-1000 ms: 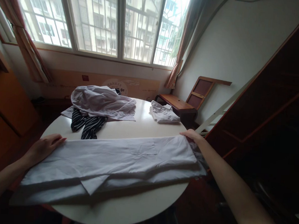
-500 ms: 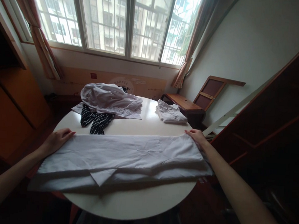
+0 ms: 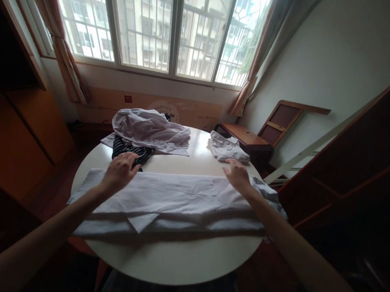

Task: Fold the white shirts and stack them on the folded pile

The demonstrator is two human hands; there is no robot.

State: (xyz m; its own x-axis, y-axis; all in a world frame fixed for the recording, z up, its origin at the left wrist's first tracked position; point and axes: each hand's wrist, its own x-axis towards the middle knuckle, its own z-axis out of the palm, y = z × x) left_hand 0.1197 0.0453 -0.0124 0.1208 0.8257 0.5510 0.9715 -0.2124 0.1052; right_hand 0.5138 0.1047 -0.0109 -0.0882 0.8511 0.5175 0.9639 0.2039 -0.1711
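Observation:
A white shirt (image 3: pixel 173 198), folded lengthwise into a long strip, lies across the round white table (image 3: pixel 172 265). Its chest pocket shows on top and its two ends reach the table's sides. My left hand (image 3: pixel 121 171) is over the far left part of the shirt, fingers apart and holding nothing. Just past its fingertips is a black striped cloth (image 3: pixel 132 151). Over the shirt's far right part, my right hand (image 3: pixel 237 175) has its fingers spread, also without a hold. Beyond it sits a folded white garment (image 3: pixel 228 147).
A rumpled pile of pale clothing (image 3: pixel 149 129) lies at the table's far left, partly over the striped cloth. Behind the table on the right stands a wooden chair (image 3: pixel 249 137). A wooden cabinet (image 3: pixel 23 132) is on the left, below a barred window (image 3: pixel 147 25).
Both hands have let go of the shirt's ends and moved inward, the left one to the right, the right one to the left. The shirt now rests on the table.

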